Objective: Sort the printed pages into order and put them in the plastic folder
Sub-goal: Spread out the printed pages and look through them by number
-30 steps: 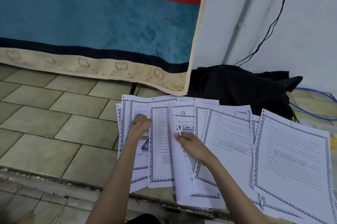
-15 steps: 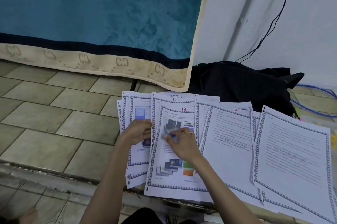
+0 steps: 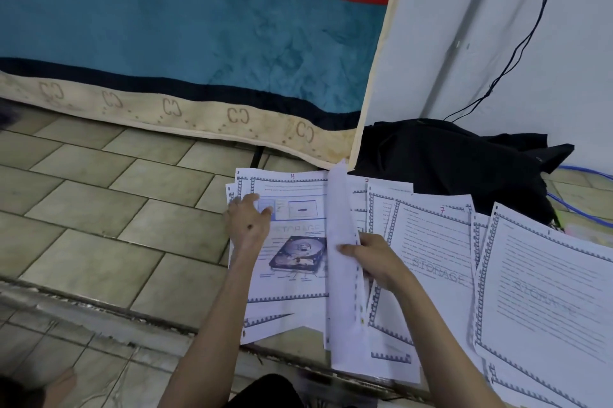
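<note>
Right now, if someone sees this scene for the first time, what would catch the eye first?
Probably the fan of printed pages spread on the tiled floor, with two hands at the left end. The right hand lifts a sheet on edge; the left hand presses a page with a hard-drive picture. Behind hangs a blue-and-red blanket.

I see the printed pages (image 3: 431, 251) fanned overlapping just before the black bag (image 3: 447, 158), one sheet (image 3: 341, 258) lifted on edge.

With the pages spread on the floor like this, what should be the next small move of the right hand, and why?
Probably lay the lifted sheet flat to the right. The right hand pinches it on edge, so its number is hidden, while the left hand rests on page 4.
</note>
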Demonstrator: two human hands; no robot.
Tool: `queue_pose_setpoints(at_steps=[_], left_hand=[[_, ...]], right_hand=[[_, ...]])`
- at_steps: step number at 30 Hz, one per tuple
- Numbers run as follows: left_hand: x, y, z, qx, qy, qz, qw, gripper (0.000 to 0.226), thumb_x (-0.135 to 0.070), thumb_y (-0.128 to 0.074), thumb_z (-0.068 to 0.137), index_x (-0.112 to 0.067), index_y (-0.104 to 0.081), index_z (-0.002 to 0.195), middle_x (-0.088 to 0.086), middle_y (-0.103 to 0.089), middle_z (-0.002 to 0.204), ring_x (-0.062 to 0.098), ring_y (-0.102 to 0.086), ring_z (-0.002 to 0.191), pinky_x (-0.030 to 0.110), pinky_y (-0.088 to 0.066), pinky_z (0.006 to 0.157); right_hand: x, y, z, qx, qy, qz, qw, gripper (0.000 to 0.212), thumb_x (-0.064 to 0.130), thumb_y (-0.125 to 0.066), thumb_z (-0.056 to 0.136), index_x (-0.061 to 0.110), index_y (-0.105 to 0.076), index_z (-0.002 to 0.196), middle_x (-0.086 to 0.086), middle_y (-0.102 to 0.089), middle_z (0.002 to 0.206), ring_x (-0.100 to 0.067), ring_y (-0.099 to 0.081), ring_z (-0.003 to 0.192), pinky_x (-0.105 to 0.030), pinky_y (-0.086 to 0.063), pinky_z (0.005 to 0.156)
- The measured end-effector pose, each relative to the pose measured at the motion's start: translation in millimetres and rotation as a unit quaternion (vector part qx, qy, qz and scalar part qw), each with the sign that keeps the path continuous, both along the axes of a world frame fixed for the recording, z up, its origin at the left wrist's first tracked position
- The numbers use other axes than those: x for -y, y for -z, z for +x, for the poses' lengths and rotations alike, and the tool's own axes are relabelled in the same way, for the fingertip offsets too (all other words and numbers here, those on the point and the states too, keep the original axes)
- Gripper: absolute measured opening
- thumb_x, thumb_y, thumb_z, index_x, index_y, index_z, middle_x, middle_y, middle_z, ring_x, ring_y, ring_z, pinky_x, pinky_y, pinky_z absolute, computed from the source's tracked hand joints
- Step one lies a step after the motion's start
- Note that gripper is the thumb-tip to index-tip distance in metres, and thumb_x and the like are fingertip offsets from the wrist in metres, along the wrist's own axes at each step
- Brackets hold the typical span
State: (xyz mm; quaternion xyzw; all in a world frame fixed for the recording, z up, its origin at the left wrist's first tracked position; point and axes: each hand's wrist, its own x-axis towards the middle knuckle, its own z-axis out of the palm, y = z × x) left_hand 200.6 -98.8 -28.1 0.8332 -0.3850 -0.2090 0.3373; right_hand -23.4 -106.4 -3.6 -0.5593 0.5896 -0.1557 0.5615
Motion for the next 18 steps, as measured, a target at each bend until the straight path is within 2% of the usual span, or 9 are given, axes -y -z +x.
queue_pose_setpoints(at_steps=[2, 4, 8, 11, 14, 16, 18], left_hand=[[-1, 5, 10, 0.002, -0.034, 0.052, 0.998, 0.06, -0.027, -0.071, 0.081, -0.005, -0.048, 0.132, 0.022, -0.045, 0.134, 0.036, -0.046, 0.122, 0.04, -0.042, 0.098], [-1, 11, 16, -0.014, -0.047, 0.058, 0.997, 0.065, -0.024, -0.077, 0.075, -0.003, -0.048, 0.129, 0.023, -0.052, 0.124, 0.037, -0.052, 0.114, 0.04, -0.047, 0.091], [-2, 11, 25, -0.052, -0.074, -0.031, 0.995, 0.043, -0.005, -0.073, 0.076, -0.004, -0.055, 0.115, 0.019, -0.063, 0.114, 0.032, -0.062, 0.1, 0.036, -0.052, 0.08], [-4, 7, 29, -0.07, -0.089, -0.081, 0.99, 0.023, 0.004, -0.064, 0.08, -0.005, -0.057, 0.099, 0.017, -0.067, 0.102, 0.028, -0.065, 0.089, 0.033, -0.052, 0.073], [-7, 8, 27, -0.01, -0.092, -0.077, 0.993, 0.02, 0.002, -0.055, 0.086, -0.007, -0.056, 0.103, 0.015, -0.066, 0.102, 0.027, -0.063, 0.087, 0.033, -0.05, 0.07], [-9, 11, 22, 0.069, -0.083, -0.081, 0.991, 0.025, 0.0, -0.054, 0.088, -0.007, -0.057, 0.112, 0.016, -0.059, 0.109, 0.029, -0.058, 0.095, 0.036, -0.049, 0.076], [-9, 15, 14, 0.091, -0.062, -0.071, 0.991, 0.026, -0.005, -0.055, 0.09, -0.004, -0.057, 0.116, 0.02, -0.055, 0.112, 0.034, -0.057, 0.1, 0.039, -0.049, 0.082]], right_hand=[[2, -1, 1, 0.009, 0.007, 0.018, 1.0, 0.005, 0.02, -0.065, 0.086, 0.018, -0.064, 0.083, -0.014, -0.072, 0.097, -0.033, -0.067, 0.087, -0.038, -0.048, 0.072], [3, -4, 4, 0.016, 0.01, 0.037, 0.999, 0.011, 0.029, -0.067, 0.086, 0.019, -0.064, 0.083, -0.008, -0.071, 0.091, -0.028, -0.066, 0.087, -0.036, -0.049, 0.075], [5, -6, 7, 0.013, 0.029, 0.063, 0.998, 0.03, 0.04, -0.068, 0.083, 0.012, -0.067, 0.092, -0.016, -0.072, 0.1, -0.03, -0.066, 0.089, -0.041, -0.052, 0.081], [5, -6, 6, 0.009, 0.031, 0.062, 0.998, 0.027, 0.035, -0.067, 0.085, 0.009, -0.066, 0.091, -0.016, -0.071, 0.089, -0.03, -0.064, 0.081, -0.039, -0.047, 0.07], [6, -6, 3, 0.027, 0.035, 0.065, 0.997, 0.017, 0.028, -0.063, 0.09, 0.012, -0.063, 0.083, -0.006, -0.069, 0.083, -0.025, -0.065, 0.074, -0.031, -0.051, 0.064], [6, -6, 2, 0.04, 0.037, 0.071, 0.996, 0.014, 0.026, -0.059, 0.092, 0.016, -0.061, 0.082, -0.004, -0.068, 0.084, -0.02, -0.065, 0.074, -0.027, -0.052, 0.057], [6, -7, 1, 0.043, 0.041, 0.071, 0.996, 0.012, 0.024, -0.057, 0.093, 0.018, -0.059, 0.083, -0.003, -0.067, 0.086, -0.02, -0.064, 0.077, -0.029, -0.052, 0.059]])
